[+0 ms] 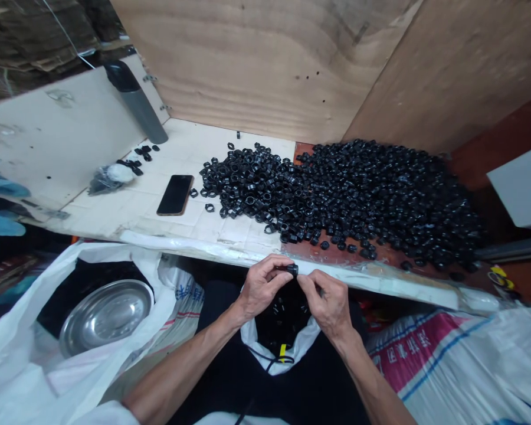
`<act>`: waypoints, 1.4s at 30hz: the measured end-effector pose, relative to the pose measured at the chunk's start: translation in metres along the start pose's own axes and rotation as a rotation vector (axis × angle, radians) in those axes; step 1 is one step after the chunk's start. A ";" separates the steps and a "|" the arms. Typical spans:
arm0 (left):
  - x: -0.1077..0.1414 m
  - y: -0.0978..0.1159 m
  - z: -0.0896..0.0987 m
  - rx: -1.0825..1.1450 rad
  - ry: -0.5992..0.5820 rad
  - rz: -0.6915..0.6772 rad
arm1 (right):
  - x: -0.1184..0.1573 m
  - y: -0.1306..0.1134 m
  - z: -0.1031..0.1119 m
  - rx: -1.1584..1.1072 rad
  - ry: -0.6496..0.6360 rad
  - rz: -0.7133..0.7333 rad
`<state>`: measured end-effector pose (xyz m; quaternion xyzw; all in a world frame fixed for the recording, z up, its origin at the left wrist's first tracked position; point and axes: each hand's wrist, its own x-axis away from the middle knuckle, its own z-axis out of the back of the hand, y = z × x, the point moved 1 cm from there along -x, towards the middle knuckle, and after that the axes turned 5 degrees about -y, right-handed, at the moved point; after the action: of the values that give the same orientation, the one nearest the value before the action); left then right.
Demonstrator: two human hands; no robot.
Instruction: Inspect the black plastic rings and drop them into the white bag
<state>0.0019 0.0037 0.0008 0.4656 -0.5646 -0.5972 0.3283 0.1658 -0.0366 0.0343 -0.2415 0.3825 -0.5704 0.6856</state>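
1. Black plastic everywhere, folks. From the head-cam angle, the small black fitting (pixel 293 270) is up between the person's two hands, right over the mouth of a white drawstring bag (pixel 248 337) on their lap.
2. Left hand (pixel 265 284): thumb and forefinger pinched on that fitting, holding it by one end.
3. Right hand (pixel 326 297): thumb and forefinger brought together right at the fitting's other side. Can't tell from here if they're actually gripping it.
4. More black pieces sit inside the bag, and a yellow tag (pixel 283 353) shows at its near edge.
5. Just beyond the hands is the workbench (pixel 128 205), with a huge heap of black ring nuts (pixel 380 203) spread across its middle and right.
6. Left of the heap lies a smartphone (pixel 176 195), screen dark; past it a clear plastic bag (pixel 108 179) and a grey bottle (pixel 144 112) with a black lid.
7. Down on the left, a steel bowl (pixel 108 316) rests in an open white sack (pixel 33 316). Printed woven sack (pixel 425 354) on the right.
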 end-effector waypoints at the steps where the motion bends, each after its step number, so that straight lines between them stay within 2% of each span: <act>1: 0.000 0.000 0.000 0.003 0.000 0.002 | -0.001 0.000 0.000 -0.013 0.010 0.003; 4: 0.001 0.002 0.000 0.012 -0.013 0.007 | -0.003 0.001 -0.002 -0.075 0.005 0.050; 6: 0.001 0.003 0.001 -0.020 -0.025 -0.011 | -0.003 0.002 -0.005 -0.103 -0.027 0.020; 9: 0.003 0.002 0.001 -0.188 -0.028 -0.134 | -0.001 0.003 -0.010 -0.236 -0.081 -0.225; 13: 0.012 -0.010 0.003 -0.450 -0.084 -0.404 | 0.001 0.004 -0.018 -0.580 -0.161 -0.600; 16: 0.018 -0.017 0.009 -0.533 -0.162 -0.510 | 0.003 0.008 -0.022 -0.758 -0.221 -0.768; 18: 0.018 -0.013 0.016 -0.536 -0.261 -0.518 | 0.006 0.014 -0.020 -0.775 -0.332 -0.819; 20: 0.011 -0.004 0.024 -0.506 -0.407 -0.434 | 0.005 0.023 -0.012 -0.589 -0.399 -0.746; 21: 0.005 0.001 0.027 -0.489 -0.467 -0.351 | 0.003 0.028 -0.006 -0.427 -0.353 -0.660; 22: -0.004 0.005 0.030 -0.492 -0.460 -0.239 | -0.002 0.034 0.000 -0.241 -0.243 -0.553; 23: -0.014 0.007 0.032 -0.505 -0.375 -0.153 | -0.007 0.039 0.007 -0.057 -0.078 -0.445; 25: -0.035 0.006 0.032 -0.608 -0.055 -0.083 | -0.021 0.049 0.017 0.229 0.192 -0.271; 26: -0.046 0.002 0.030 -0.673 0.034 -0.082 | -0.028 0.055 0.018 0.324 0.240 -0.210; 28: -0.063 -0.010 0.021 -0.807 0.087 -0.111 | -0.040 0.065 0.016 0.429 0.215 -0.133; 31: -0.075 -0.028 0.011 -0.942 0.074 -0.129 | -0.048 0.078 0.007 0.463 0.150 -0.083; 34: -0.073 -0.033 0.010 -0.963 0.102 -0.157 | -0.046 0.081 0.001 0.399 0.149 -0.052; 38: -0.064 -0.028 0.018 -0.827 0.152 -0.167 | -0.039 0.078 0.002 0.232 0.148 -0.061; 42: -0.053 -0.020 0.020 -0.601 0.095 -0.126 | -0.033 0.071 0.003 0.029 0.190 -0.075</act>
<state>0.0045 0.0629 -0.0108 0.4093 -0.3167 -0.7341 0.4397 0.2088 0.0116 -0.0102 -0.1905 0.4284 -0.6214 0.6277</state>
